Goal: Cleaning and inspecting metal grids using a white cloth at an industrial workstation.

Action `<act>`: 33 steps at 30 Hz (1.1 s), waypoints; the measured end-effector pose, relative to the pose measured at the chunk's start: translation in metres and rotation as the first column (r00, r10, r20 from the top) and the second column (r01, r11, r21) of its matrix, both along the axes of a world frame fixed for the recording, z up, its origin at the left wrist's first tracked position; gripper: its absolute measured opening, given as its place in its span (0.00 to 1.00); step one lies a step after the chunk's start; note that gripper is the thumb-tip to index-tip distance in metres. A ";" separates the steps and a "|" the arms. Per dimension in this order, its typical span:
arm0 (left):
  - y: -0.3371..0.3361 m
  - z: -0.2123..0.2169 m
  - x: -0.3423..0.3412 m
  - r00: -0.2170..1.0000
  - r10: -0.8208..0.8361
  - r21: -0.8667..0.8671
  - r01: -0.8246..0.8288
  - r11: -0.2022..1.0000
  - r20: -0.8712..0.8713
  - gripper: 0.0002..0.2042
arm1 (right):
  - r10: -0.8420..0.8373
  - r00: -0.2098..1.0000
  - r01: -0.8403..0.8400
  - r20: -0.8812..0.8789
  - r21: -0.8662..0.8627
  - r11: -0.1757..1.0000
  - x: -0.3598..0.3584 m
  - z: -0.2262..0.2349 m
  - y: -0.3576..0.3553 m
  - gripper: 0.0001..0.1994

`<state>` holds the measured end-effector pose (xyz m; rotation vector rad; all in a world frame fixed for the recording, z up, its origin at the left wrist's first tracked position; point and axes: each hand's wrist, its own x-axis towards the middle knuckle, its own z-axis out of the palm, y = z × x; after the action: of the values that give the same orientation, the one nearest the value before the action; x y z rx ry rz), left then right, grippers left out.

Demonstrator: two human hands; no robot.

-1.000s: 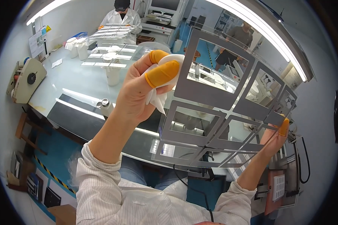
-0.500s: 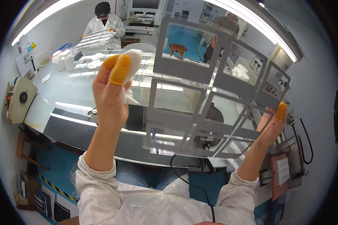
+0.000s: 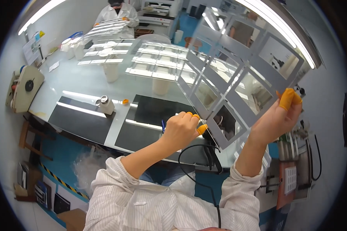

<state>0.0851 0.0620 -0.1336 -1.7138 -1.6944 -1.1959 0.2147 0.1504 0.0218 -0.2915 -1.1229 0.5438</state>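
A clear sheet (image 3: 229, 79), printed with several grey rectangular frames, is held up tilted over the right side of the table. My right hand (image 3: 279, 115), with orange finger cots, pinches its right edge. At the sheet's lower left edge is my left hand (image 3: 181, 131), also in orange cots, its fingers curled and closed on that edge. The white wipe that was in my left hand does not show now. Below and left of the sheet lies a black mat (image 3: 142, 109), and a blue pen (image 3: 163, 125) is partly hidden behind my left hand.
A small dispenser bottle (image 3: 107, 106) and a loose orange finger cot (image 3: 125, 101) sit on the table. Similar sheets (image 3: 158, 57) rest raised on white cups (image 3: 111, 72). A co-worker (image 3: 117, 17) handles sheets across the table. A black cable (image 3: 192, 147) hangs before me.
My left hand has come down and right, from holding a white wipe to the sheet's lower edge. The sheet has turned and shifted right; my right hand still holds it.
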 end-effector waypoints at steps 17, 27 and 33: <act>-0.026 0.023 -0.102 0.696 -0.134 0.009 0.181 0.983 0.705 0.15 | 0.453 0.731 -0.306 0.510 -0.349 0.886 0.021 -0.082 -0.002 0.08; 0.048 -0.004 -0.185 -0.053 -0.272 0.269 0.418 0.868 0.961 0.09 | 0.521 0.686 0.026 0.507 -0.733 0.679 0.118 -0.188 0.010 0.07; 0.054 0.002 -0.213 -0.119 0.027 0.025 0.414 0.910 0.993 0.06 | 0.575 0.690 0.073 0.439 -0.834 0.547 0.148 -0.226 0.000 0.07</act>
<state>-0.1277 0.1162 -0.1311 -0.9706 -2.4703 -3.1325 0.3632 0.1509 -0.2046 -1.2385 -1.5957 1.3324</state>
